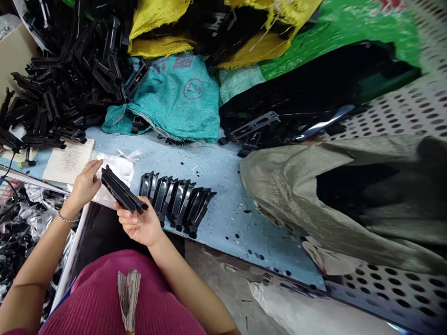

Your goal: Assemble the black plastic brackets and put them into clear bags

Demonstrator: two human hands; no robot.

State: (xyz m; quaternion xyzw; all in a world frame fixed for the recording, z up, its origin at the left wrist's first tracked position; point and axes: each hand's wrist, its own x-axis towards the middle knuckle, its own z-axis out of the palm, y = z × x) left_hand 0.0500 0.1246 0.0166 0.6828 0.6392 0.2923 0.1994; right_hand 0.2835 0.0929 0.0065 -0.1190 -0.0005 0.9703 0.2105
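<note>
My right hand (141, 225) is closed around a long black plastic part (120, 189), held tilted above the table's front edge. The part looks like a slim bracket or housing with small clips at its ends. Just left of it, my left hand (86, 181) has its fingers stretched out over a pile of clear plastic bags (125, 169). Whether those fingertips touch the bags I cannot tell. To the right of my right hand, several similar black parts (181, 202) lie side by side in a row on the blue tabletop (229, 207).
A large heap of black parts (65, 84) fills the left back. Behind the row lie a teal woven sack (174, 97) and a yellow sack (159, 18). An open grey-green sack (281, 184) lies at right. Bagged parts (19, 238) fill a box at lower left.
</note>
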